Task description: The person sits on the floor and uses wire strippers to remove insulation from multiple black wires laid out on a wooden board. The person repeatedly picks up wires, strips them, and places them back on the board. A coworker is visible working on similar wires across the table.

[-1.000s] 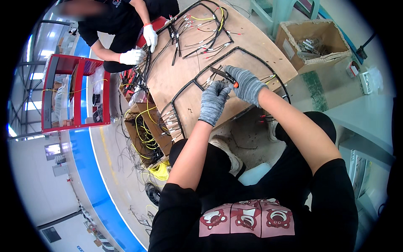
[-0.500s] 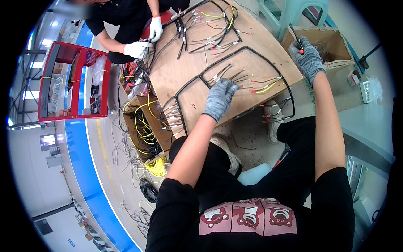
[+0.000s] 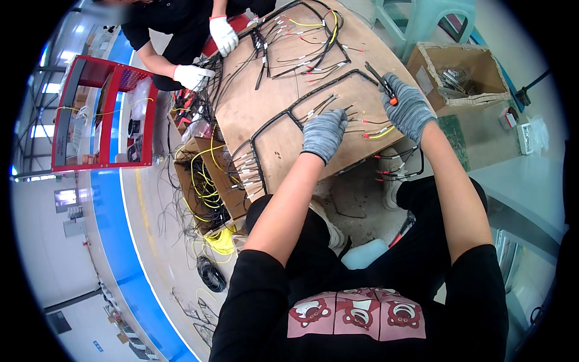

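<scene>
A dark wiring harness with several branches lies over the wooden board. My left hand, in a grey knit glove, is closed with its fingertips together on thin dark wires of one branch. My right hand, gloved alike, is closed round a slim dark hand tool with an orange part; its exact kind is unclear. The tool slants over the board's right edge, just right of my left hand. Near it lie red-tipped wires and a yellow wire.
Across the board a co-worker's white-gloved hands are at dark wires. A cardboard box with small metallic pieces stands at right, near a pale green stool. Left are a box of wires and a red rack.
My right hand has brought the tool left, from over the cardboard box to the board's edge. My left hand has shifted slightly right. The co-worker's hands have moved a little.
</scene>
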{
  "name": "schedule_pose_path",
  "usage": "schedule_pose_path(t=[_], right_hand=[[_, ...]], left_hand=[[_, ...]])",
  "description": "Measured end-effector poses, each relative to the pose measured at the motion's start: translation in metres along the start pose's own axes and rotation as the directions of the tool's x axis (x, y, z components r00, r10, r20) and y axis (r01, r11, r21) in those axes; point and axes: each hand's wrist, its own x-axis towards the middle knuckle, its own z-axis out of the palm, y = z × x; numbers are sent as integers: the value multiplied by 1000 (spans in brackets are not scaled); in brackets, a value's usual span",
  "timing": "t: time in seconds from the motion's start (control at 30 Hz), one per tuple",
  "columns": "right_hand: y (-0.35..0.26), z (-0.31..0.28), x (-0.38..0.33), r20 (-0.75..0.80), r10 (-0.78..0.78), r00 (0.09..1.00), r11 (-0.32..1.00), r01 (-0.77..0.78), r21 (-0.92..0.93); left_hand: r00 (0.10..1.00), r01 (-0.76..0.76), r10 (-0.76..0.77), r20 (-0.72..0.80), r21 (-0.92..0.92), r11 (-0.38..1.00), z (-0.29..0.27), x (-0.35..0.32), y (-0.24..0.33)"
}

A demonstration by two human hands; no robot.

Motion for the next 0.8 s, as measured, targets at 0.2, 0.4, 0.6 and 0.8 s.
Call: schedule_pose_path(t=[0.2,0.4,0.6,0.8], right_hand=[[-11,9,-5,72,-7,997,1000,7,-6],[-42,23,-15,230,19,973,971,37,-236],[-65,33,-16,262,27,965,926,74,-370],[-76,39,-15,237,-3,972,926,92,-366]], left_hand=[[971,-21,-12,-239,-136,991,3,-1,-11],[947,10,-262,-186,-799,602,5,-9,-26],[930,49,-357,-90,-931,363,-8,-17,-20],[934,27,-347,-84,-953,303,-23,-22,-6]])
